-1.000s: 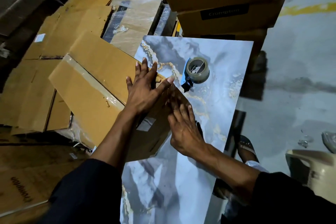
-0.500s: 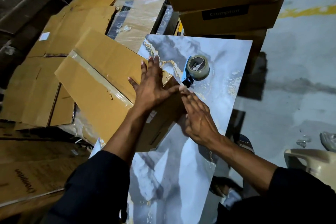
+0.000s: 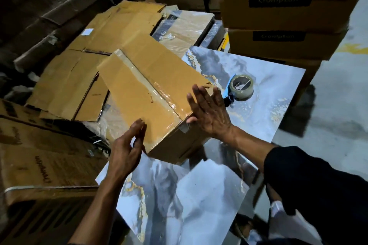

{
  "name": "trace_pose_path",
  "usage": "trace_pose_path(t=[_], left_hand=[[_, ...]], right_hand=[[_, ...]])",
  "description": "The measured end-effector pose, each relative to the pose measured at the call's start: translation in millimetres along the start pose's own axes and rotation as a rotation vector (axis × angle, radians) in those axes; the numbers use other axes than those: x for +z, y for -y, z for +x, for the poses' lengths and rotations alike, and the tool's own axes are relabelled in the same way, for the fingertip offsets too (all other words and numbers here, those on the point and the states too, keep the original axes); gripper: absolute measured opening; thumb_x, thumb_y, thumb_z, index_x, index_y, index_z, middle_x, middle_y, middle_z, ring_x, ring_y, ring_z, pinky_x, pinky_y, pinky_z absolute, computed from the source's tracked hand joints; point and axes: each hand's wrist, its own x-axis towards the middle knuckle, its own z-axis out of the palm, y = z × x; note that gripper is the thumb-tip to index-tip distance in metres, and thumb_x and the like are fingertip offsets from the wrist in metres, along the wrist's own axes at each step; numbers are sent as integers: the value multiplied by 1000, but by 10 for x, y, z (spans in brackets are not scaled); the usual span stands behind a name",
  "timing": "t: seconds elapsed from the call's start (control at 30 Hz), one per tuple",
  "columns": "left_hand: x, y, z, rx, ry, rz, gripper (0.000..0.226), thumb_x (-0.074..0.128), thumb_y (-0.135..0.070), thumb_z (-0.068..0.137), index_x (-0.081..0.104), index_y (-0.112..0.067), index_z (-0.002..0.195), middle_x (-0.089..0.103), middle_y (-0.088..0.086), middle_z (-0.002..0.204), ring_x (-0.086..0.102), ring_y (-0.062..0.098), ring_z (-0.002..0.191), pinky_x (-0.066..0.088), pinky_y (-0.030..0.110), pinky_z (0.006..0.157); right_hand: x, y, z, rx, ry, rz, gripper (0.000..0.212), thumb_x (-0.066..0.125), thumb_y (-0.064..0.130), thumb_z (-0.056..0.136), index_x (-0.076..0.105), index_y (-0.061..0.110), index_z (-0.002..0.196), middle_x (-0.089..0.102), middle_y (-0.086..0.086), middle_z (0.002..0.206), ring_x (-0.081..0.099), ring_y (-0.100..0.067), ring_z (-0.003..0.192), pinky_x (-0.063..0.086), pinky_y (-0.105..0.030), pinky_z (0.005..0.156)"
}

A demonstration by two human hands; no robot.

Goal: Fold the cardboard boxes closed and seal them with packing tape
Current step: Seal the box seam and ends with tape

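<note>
A long brown cardboard box [image 3: 143, 85], closed, with clear tape along its top seam, lies slanted on a marble-patterned tabletop [image 3: 264, 109]. My left hand [image 3: 125, 151] sits at the box's near left corner, fingers straight and touching its edge. My right hand [image 3: 211, 111] lies flat against the box's near right end, fingers spread, thumb on the taped corner. A roll of packing tape in a blue dispenser [image 3: 239, 87] rests on the table just beyond my right hand.
Flattened cardboard sheets [image 3: 79, 77] lie at the left behind the box. Stacked printed cartons [image 3: 278, 16] stand at the back right. A dark carton [image 3: 39, 155] sits at the near left. Grey concrete floor [image 3: 336, 105] lies to the right of the table.
My left hand left the box top and came down to its near left corner. My right hand slid up onto the box's right end. The box turned a little on the table.
</note>
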Motion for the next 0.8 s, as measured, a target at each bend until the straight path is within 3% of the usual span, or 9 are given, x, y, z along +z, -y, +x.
trace_pose_path(t=[0.07, 0.17, 0.23, 0.33, 0.47, 0.63, 0.7, 0.8], left_hand=[[-33, 142, -119, 58, 108, -23, 76, 51, 3, 84, 55, -32, 152, 43, -23, 160, 28, -1, 154, 28, 9, 117], [-86, 231, -146, 119, 147, 35, 94, 46, 1, 69, 50, -38, 154, 35, -26, 163, 21, 1, 157, 30, 2, 108], [-110, 260, -125, 135, 163, 69, 95, 46, -4, 67, 47, -41, 155, 33, -26, 164, 19, 0, 157, 31, 7, 110], [-142, 316, -80, 147, 221, 81, 94, 54, -5, 69, 45, -36, 158, 31, -21, 166, 16, -2, 157, 28, 25, 120], [-220, 300, -28, 164, 242, 167, 96, 84, -10, 78, 42, -40, 158, 26, -29, 161, 13, -9, 153, 37, 25, 112], [-238, 354, 27, 208, 245, 194, 93, 93, -32, 76, 47, -41, 156, 27, -28, 163, 17, -8, 152, 44, 28, 107], [-232, 361, 47, 230, 238, 186, 92, 94, -37, 75, 49, -39, 155, 32, -24, 163, 17, -8, 152, 42, 27, 108], [-250, 332, 52, 258, 214, 177, 91, 93, -48, 73, 52, -38, 153, 36, -21, 163, 19, -8, 150, 39, 24, 105]], right_hand=[[38, -73, -117, -81, -69, 57, 85, 47, 53, 107, 0, 14, 165, -12, -10, 172, -7, -28, 159, 8, -63, 124], [11, -94, -399, -76, -43, 78, 92, 62, 36, 103, -2, 12, 165, -14, -11, 172, -5, -30, 160, 4, -64, 124], [-129, 66, -405, -71, -37, 124, 91, 59, 38, 104, -3, 11, 164, -14, -10, 172, -6, -29, 160, -1, -63, 124], [-407, 557, 39, -214, -25, 171, 83, 39, 52, 108, -6, 10, 164, -14, -9, 172, -6, -26, 159, 0, -62, 123], [-423, 948, 448, -419, 124, 141, 84, 44, 58, 105, 10, 10, 165, 3, -12, 172, 5, -27, 160, 12, -65, 124], [-325, 882, 428, -527, 161, 18, 77, 42, 61, 106, 28, 10, 162, 22, -12, 170, 15, -26, 159, 18, -63, 124], [-361, 837, 432, -580, 209, -26, 79, 50, 53, 105, 23, 8, 163, 21, -12, 170, 12, -28, 159, 16, -63, 124], [-436, 787, 459, -645, 378, -96, 102, 65, 47, 91, 5, 8, 165, 9, -11, 172, -1, -30, 160, 5, -61, 126]])
